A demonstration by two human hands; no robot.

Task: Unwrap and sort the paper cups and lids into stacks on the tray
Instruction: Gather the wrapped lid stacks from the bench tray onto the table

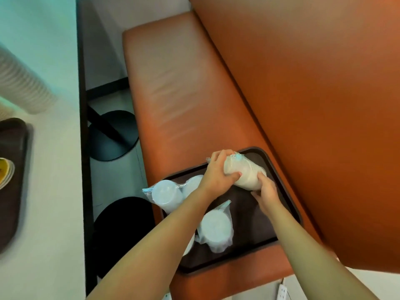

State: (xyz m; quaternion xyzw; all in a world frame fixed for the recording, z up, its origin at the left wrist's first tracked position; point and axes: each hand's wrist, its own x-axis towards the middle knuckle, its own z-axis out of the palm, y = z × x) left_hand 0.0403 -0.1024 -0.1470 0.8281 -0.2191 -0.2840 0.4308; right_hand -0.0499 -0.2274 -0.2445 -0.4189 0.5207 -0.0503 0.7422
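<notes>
Wrapped sleeve of paper cups (242,173), beige, in clear crinkly plastic, lies tilted across the upper part of the dark brown tray (287,200) on the orange bench seat (184,94), lower centre of frame. My left hand (218,172) grips its upper end, fingers (223,154) curled over the top, thumb pressed on the side. My right hand (267,192) holds the lower end, fingers wrapped under it, so fingertips are hidden. Three more bagged packs of white lids on the tray: one at the left edge (166,194), overhanging the rim, one just beside it (191,185), partly under my left forearm, one lower centre (215,229). Something white under the left forearm near the tray's bottom, cannot tell what. Both forearms reach in from the bottom of the frame. Far left, blurred: white counter (54,148) with a ribbed cup stack (23,85) and a second dark tray (13,180), both cut off by the frame edge.
</notes>
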